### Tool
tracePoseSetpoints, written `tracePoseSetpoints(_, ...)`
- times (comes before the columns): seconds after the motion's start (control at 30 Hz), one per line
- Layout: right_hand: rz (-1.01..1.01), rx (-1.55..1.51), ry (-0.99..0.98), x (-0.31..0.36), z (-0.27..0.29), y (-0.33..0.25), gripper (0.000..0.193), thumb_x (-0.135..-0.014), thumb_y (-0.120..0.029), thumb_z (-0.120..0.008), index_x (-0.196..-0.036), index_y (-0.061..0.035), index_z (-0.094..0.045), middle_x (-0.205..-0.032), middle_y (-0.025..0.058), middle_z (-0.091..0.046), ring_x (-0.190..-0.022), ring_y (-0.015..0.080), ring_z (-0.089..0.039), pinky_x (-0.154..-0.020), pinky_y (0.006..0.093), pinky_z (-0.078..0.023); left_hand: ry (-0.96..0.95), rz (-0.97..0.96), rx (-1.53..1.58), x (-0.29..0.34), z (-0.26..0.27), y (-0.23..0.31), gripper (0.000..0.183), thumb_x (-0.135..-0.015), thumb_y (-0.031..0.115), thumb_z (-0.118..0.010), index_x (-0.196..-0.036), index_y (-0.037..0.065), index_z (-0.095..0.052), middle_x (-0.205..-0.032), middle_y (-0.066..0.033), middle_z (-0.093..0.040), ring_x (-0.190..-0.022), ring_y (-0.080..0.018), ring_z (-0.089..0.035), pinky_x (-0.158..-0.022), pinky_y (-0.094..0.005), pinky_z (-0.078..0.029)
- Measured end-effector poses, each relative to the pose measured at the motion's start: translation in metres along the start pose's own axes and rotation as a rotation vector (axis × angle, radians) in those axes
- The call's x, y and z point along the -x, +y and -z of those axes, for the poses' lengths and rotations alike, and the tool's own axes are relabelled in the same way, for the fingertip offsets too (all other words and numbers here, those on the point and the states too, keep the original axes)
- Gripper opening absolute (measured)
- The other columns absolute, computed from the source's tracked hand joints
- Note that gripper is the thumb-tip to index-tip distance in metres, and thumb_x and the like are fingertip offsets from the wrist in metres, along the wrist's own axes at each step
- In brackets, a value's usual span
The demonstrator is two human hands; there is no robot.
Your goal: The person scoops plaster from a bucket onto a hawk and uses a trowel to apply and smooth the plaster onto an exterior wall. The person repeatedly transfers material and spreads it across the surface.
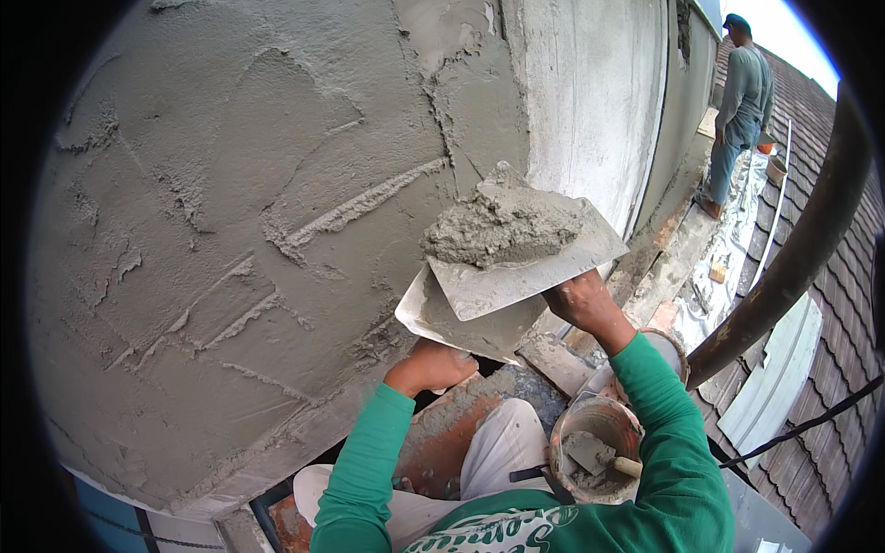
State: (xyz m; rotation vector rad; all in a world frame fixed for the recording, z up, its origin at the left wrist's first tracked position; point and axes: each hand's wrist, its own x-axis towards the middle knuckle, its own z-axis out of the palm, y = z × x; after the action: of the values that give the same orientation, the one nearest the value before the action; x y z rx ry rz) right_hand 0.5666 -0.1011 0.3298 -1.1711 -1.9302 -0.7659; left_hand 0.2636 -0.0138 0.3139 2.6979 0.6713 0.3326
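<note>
In my right hand (583,302) is a flat rectangular plastering trowel (493,288), the fingers closed at its underside. A rough heap of wet grey mortar (502,229) rides on top of it, close to the wall. My left hand (431,367) is closed beneath a pale-edged mortar board (426,311), whose handle is hidden. The board lies under the trowel, partly covered by it, with a film of mortar on its face. Fresh grey plaster (230,184), ridged and uneven, covers the wall in front of me.
By my right forearm stands a bucket (556,452) holding mortar and a small wooden-handled trowel (629,466). A thick dark pole (784,295) slants up at right. Beyond it are roof tiles (843,369) and a pale panel (779,369). A co-worker (742,111) stands farther along the ledge.
</note>
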Motion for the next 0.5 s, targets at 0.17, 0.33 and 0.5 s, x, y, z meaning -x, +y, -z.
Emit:
tracePoseSetpoints(0.17,0.008,0.022,0.110,-0.056,0.013,0.036,0.046,-0.082,-0.004,-0.078,-0.126,-0.0049,-0.064,-0.126,0.0229,-0.064,-0.119,0.0484,-0.058,-0.105,0.0538,-0.047,0.037,0.004,0.136,0.003,-0.002,-0.008,0.042,-0.080,0.021,-0.070,-0.120,0.007,-0.069,-0.121,-0.0167,-0.071,-0.115,-0.0374,-0.065,-0.100,-0.0443,-0.050)
tracePoseSetpoints(0.33,0.019,-0.003,0.133,-0.131,0.025,0.070,0.036,-0.087,-0.008,-0.078,-0.121,-0.0061,-0.066,-0.124,0.0221,-0.061,-0.116,0.0425,-0.059,-0.098,0.0497,-0.049,0.024,0.065,0.102,0.026,-0.010,-0.023,0.047,-0.080,0.026,-0.070,-0.123,0.006,-0.069,-0.127,-0.0181,-0.069,-0.120,-0.0377,-0.062,-0.105,-0.0433,-0.047)
tracePoseSetpoints(0.5,0.077,-0.133,0.129,-0.201,0.029,0.103,0.051,-0.097,-0.023,-0.068,-0.142,-0.0033,-0.052,-0.133,0.0241,-0.056,-0.124,0.0435,-0.053,-0.107,0.0493,-0.044,0.000,0.209,0.176,0.062,-0.008,-0.033,0.053,-0.078,0.025,-0.073,-0.126,0.004,-0.067,-0.132,-0.0195,-0.067,-0.125,-0.0371,-0.060,-0.108,-0.0418,-0.046)
